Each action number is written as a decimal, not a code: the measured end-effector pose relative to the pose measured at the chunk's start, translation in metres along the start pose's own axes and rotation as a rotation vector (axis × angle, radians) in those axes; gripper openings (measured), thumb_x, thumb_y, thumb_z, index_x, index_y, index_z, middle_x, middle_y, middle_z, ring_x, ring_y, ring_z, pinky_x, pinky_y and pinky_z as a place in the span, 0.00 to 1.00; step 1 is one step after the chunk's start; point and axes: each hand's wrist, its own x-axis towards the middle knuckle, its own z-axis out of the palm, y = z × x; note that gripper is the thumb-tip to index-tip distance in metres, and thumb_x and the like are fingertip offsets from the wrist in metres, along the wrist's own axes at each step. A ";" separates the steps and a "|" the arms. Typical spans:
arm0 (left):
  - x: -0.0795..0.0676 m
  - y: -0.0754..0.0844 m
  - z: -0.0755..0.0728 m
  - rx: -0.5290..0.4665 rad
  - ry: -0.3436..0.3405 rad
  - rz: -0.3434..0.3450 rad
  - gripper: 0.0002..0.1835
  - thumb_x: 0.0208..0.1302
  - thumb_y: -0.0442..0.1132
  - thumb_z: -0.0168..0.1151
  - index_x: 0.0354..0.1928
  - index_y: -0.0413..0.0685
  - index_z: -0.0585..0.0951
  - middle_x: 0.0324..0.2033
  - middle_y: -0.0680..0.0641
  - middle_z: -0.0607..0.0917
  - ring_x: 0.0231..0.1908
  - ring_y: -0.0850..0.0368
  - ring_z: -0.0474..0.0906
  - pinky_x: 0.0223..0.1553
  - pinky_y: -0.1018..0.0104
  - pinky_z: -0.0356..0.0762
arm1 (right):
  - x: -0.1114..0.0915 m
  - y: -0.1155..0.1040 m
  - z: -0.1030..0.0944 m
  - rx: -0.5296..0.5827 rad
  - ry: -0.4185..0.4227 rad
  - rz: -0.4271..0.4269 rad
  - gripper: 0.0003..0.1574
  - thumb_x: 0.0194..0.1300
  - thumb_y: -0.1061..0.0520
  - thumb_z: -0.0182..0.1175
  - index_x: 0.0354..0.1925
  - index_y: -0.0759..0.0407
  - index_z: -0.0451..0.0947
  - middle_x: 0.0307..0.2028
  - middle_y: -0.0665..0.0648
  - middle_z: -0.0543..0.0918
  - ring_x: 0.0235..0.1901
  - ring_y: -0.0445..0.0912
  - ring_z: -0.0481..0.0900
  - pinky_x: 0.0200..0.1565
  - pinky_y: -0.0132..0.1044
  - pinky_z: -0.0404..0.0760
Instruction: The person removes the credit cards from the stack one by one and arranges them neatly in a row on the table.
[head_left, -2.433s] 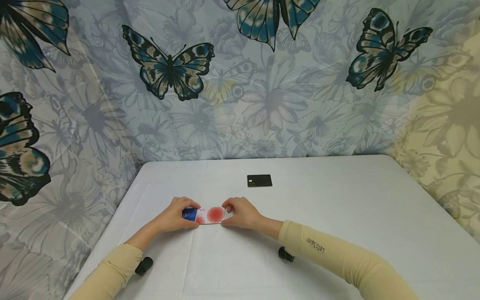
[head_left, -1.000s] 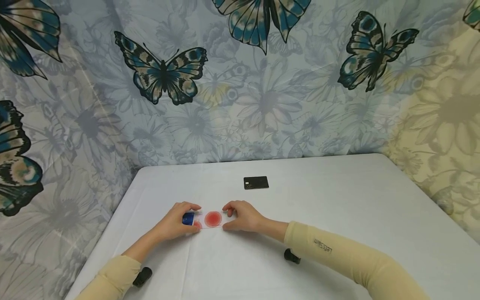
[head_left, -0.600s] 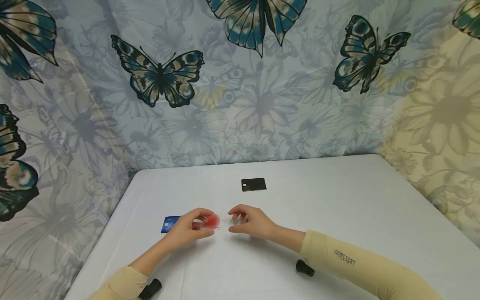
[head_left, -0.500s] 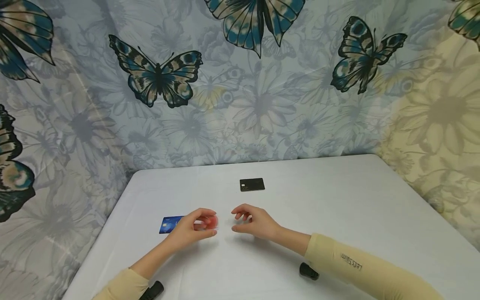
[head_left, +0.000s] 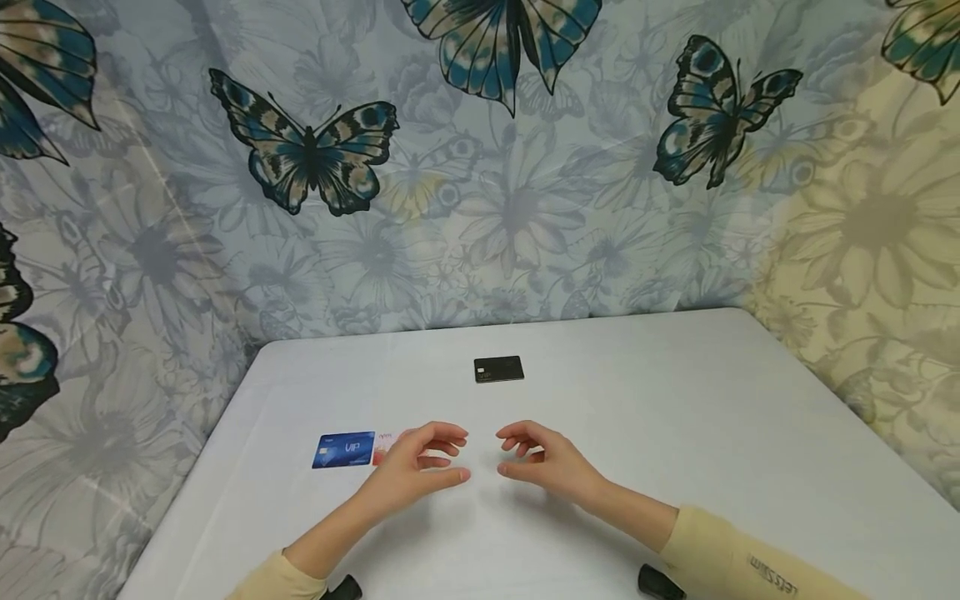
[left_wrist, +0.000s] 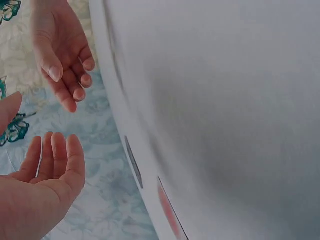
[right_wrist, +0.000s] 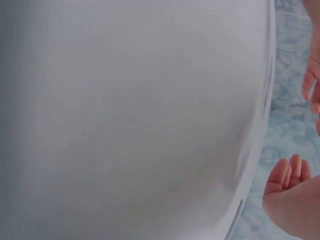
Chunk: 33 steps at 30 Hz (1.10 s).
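Note:
A blue card marked VIP (head_left: 337,450) lies flat on the table's left half. Against its right edge is a white and pink card (head_left: 383,446), mostly hidden behind my left hand (head_left: 420,467). That hand is raised above the table, fingers loosely bent and nothing between them. Facing it across a small gap, my right hand (head_left: 551,462) also hovers, relaxed, thumb and fingers apart. The left wrist view shows both hands off the surface, with the pink card (left_wrist: 170,212) on the table below. Farther back lies a black VIP card (head_left: 498,369).
A white cloth covers the table (head_left: 637,392). Behind it hangs a butterfly-patterned fabric (head_left: 525,233). A black wrist device (head_left: 660,581) shows under the right forearm, and another black device (head_left: 345,588) under the left.
Both hands were at the ends of the blue and pink cards. They have let go and moved right and toward the person, uncovering the blue card. The cards stay on the table.

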 end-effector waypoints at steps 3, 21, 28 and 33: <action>-0.003 0.004 0.005 -0.032 -0.006 -0.009 0.24 0.58 0.40 0.72 0.56 0.46 0.77 0.52 0.41 0.79 0.51 0.49 0.76 0.54 0.62 0.75 | -0.010 0.001 -0.005 0.047 0.000 0.043 0.27 0.59 0.53 0.70 0.55 0.59 0.76 0.46 0.59 0.80 0.44 0.50 0.74 0.45 0.34 0.76; -0.015 0.013 0.025 -0.159 -0.036 -0.043 0.24 0.60 0.39 0.70 0.57 0.40 0.76 0.50 0.39 0.79 0.52 0.40 0.75 0.52 0.68 0.75 | -0.046 -0.001 -0.008 0.213 0.024 0.196 0.30 0.60 0.54 0.68 0.58 0.61 0.73 0.47 0.62 0.77 0.42 0.49 0.75 0.42 0.35 0.76; -0.013 0.010 0.027 -0.133 -0.027 -0.048 0.25 0.59 0.38 0.71 0.57 0.40 0.76 0.50 0.39 0.79 0.51 0.42 0.76 0.52 0.69 0.75 | -0.046 0.003 -0.010 0.180 0.018 0.180 0.30 0.60 0.52 0.69 0.58 0.60 0.74 0.48 0.61 0.77 0.43 0.49 0.74 0.42 0.35 0.77; -0.006 0.006 0.027 -0.109 -0.011 -0.033 0.25 0.59 0.37 0.71 0.57 0.39 0.76 0.50 0.38 0.79 0.50 0.43 0.76 0.52 0.66 0.75 | -0.040 0.008 -0.012 0.130 0.008 0.176 0.29 0.60 0.52 0.69 0.58 0.59 0.74 0.48 0.59 0.77 0.44 0.50 0.74 0.42 0.36 0.76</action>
